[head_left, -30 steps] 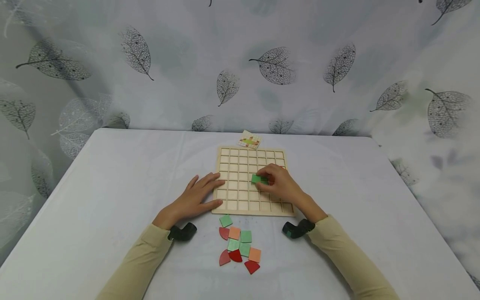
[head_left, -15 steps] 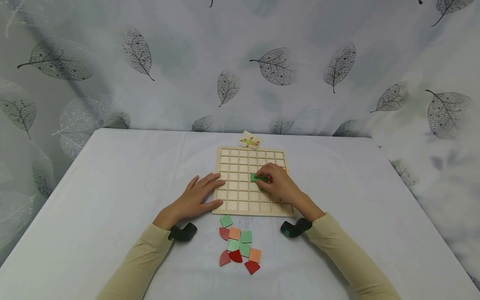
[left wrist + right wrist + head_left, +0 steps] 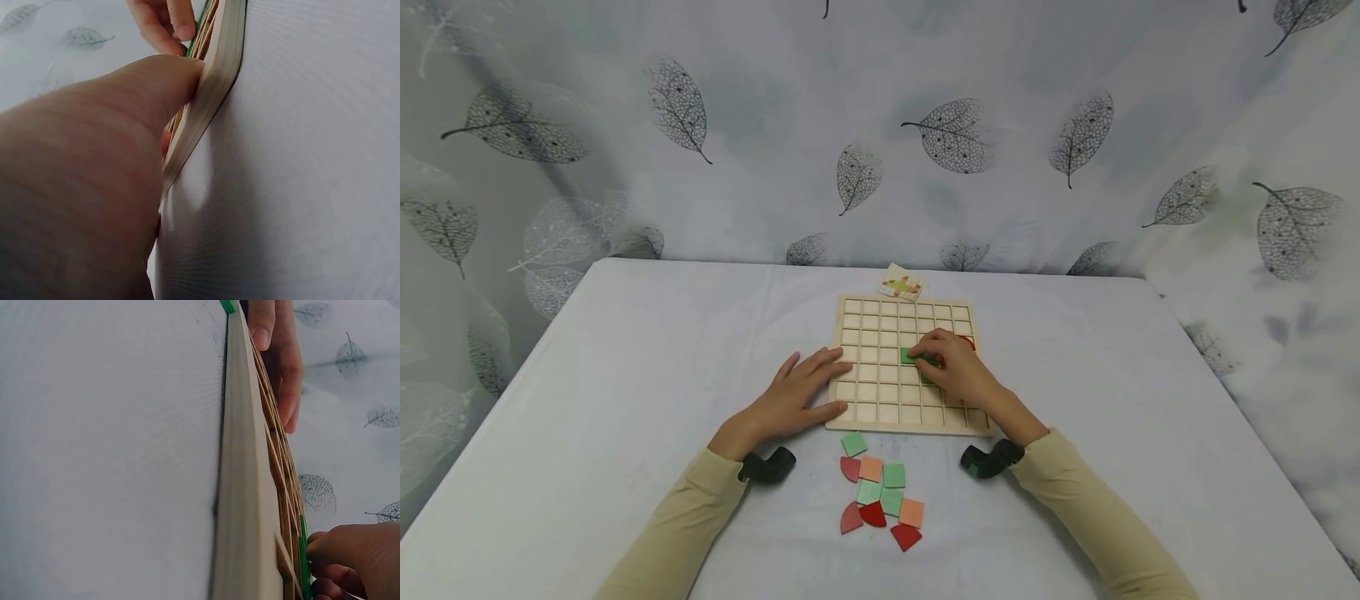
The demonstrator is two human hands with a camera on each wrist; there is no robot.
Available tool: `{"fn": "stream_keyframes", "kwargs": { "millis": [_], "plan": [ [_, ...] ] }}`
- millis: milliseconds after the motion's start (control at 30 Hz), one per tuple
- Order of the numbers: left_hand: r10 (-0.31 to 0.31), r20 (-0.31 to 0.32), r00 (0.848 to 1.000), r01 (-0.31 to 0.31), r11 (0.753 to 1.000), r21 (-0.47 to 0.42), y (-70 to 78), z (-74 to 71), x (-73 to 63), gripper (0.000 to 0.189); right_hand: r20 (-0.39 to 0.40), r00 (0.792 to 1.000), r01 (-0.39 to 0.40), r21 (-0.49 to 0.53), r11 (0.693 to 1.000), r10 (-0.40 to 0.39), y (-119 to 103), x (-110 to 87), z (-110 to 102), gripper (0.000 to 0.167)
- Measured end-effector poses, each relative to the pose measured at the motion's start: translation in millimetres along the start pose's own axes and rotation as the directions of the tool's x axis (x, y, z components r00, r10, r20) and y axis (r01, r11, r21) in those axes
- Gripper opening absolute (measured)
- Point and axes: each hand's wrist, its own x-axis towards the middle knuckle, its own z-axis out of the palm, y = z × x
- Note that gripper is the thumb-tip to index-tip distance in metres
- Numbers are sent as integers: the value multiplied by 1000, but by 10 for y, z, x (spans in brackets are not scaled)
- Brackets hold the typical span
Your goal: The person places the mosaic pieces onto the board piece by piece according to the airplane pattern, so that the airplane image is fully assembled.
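We see more of the red piece (image 3: 968, 342) mid-frame than a second ago; left hand (image 3: 784, 402) fingers spread on the board (image 3: 867, 392), right hand (image 3: 961, 368) bent at a green tile (image 3: 906, 356), can't tell if pinching.

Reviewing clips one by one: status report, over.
Left hand on left edge of pale wooden grid board. Right hand, fingers curled, touching green square tile. No obstruction visible.

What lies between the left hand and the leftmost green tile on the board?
In the head view, only bare cells of the wooden board lie between the left hand and that green tile.
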Motion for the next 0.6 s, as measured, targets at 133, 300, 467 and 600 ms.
{"fn": "stream_keyframes", "kwargs": {
  "millis": [133,300,467,600],
  "plan": [
    [-3,4,1000,3,1000,-4,0,3,1,59,5,1000,-4,4,1000,4,-16,-4,-4,14],
    [4,-1,1000,-4,1000,0,-4,2,-2,59,-7,1000,0,21,1000,0,-13,-12,5,13],
    [9,-2,1000,-9,1000,6,3,-1,-7,59,-36,999,12,37,999,-11,3,-29,12,12],
    [6,-3,1000,-6,1000,8,0,2,-7,59,-47,999,18,42,999,-16,-8,-42,8,12]
  ]
}}
